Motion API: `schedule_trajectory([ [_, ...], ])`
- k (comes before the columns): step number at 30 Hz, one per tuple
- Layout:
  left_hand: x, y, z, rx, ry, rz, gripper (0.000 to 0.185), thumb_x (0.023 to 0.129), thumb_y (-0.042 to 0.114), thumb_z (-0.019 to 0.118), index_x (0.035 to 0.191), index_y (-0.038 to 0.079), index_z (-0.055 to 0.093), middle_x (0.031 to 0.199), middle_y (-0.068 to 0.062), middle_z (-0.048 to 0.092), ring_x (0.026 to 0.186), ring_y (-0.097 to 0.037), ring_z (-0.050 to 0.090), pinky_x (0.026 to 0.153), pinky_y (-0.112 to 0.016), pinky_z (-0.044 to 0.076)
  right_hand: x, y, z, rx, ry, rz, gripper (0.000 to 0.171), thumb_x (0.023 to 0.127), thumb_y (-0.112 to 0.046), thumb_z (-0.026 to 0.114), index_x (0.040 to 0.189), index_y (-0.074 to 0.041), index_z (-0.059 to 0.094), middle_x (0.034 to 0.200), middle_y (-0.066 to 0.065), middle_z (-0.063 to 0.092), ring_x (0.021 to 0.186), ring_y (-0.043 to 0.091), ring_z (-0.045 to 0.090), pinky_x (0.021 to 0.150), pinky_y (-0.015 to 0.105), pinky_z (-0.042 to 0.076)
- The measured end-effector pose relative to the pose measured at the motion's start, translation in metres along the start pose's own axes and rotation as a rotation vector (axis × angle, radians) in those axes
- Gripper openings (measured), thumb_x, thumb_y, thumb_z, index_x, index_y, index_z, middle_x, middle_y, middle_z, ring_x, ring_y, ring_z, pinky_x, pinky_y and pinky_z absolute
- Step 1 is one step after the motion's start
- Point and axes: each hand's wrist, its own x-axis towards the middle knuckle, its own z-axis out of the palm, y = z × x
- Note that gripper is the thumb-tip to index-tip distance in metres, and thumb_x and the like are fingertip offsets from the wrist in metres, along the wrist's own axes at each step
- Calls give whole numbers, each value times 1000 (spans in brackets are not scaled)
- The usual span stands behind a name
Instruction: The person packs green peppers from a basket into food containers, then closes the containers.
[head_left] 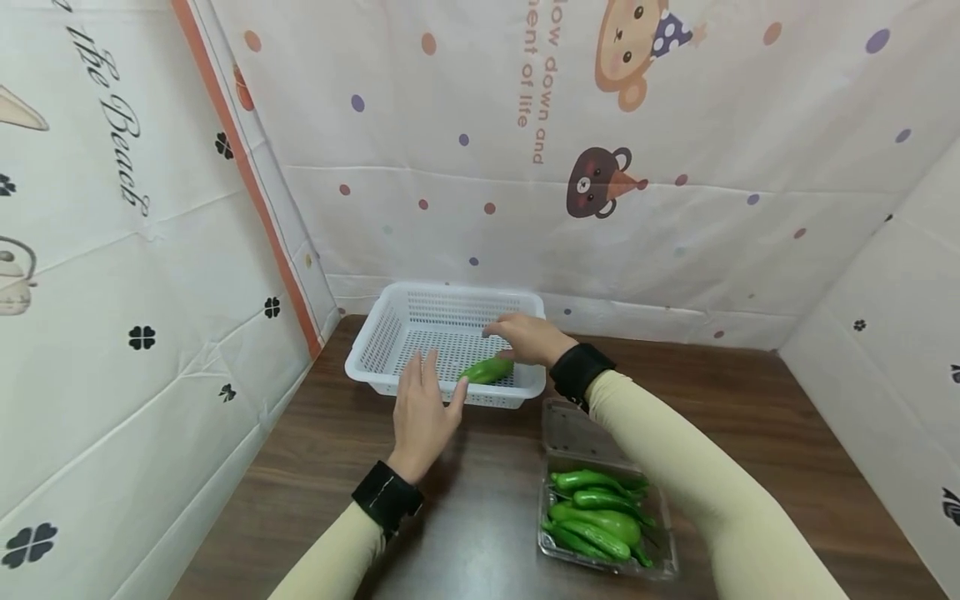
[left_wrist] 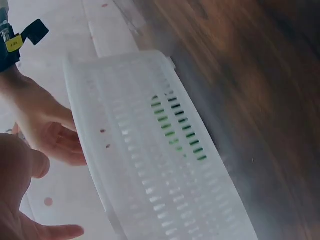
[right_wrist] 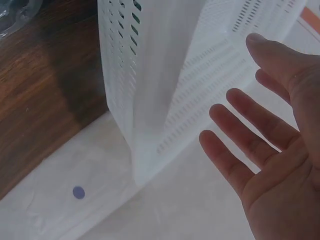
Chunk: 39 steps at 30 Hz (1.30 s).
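Note:
A single green pepper lies on the floor of a white perforated plastic basket, near its front right corner. Over that corner hovers my right hand, fingers spread and nothing held, as the right wrist view also shows. My left hand is raised at the basket's front side with its fingers extended and its palm bare. Whether it touches the rim I cannot tell. Through the slots of the basket wall, the left wrist view shows green patches of the pepper.
A clear plastic box with its lid folded back holds several green peppers, to the right of my left forearm and partly under my right arm. The dark wooden table meets printed white sheets at the back and sides.

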Motion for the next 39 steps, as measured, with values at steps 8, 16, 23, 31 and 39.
schedule_trajectory([
  [8, 5, -7, -1, 19, -21, 0, 62, 95, 34, 74, 134, -11, 57, 133, -34, 58, 125, -47, 56, 102, -57, 50, 26, 3, 6, 40, -137, 56, 39, 90, -11, 80, 128, -4, 70, 131, 14, 68, 123, 30, 62, 104, 45, 51],
  [16, 2, -19, 2, 69, -7, 48, 46, 90, 31, 80, 110, -10, 70, 112, -28, 68, 111, -44, 62, 100, -53, 51, 46, -4, 16, -39, -265, 139, 42, 89, -15, 82, 130, -9, 71, 133, 11, 68, 122, 28, 61, 101, 42, 52],
  [23, 4, -20, 4, 57, 18, 95, 39, 89, 30, 82, 95, -8, 74, 93, -22, 73, 93, -39, 65, 93, -49, 52, 52, -14, 22, -103, -335, 119, 46, 89, -9, 81, 133, -12, 69, 133, 8, 67, 119, 26, 63, 99, 41, 54],
  [31, 6, -21, 3, 69, 3, 77, 37, 90, 31, 81, 86, -6, 73, 83, -18, 71, 83, -33, 61, 78, -42, 51, 62, -15, 30, -156, -376, 94, 41, 88, 1, 79, 126, -15, 74, 121, 5, 73, 103, 22, 69, 86, 36, 59],
  [39, 3, -23, 5, 65, 21, 67, 40, 88, 34, 82, 82, -4, 73, 79, -13, 67, 77, -27, 55, 66, -35, 46, 71, -24, 39, -252, -416, 37, 31, 86, -1, 81, 113, -15, 77, 110, 1, 74, 100, 19, 69, 86, 33, 58],
])
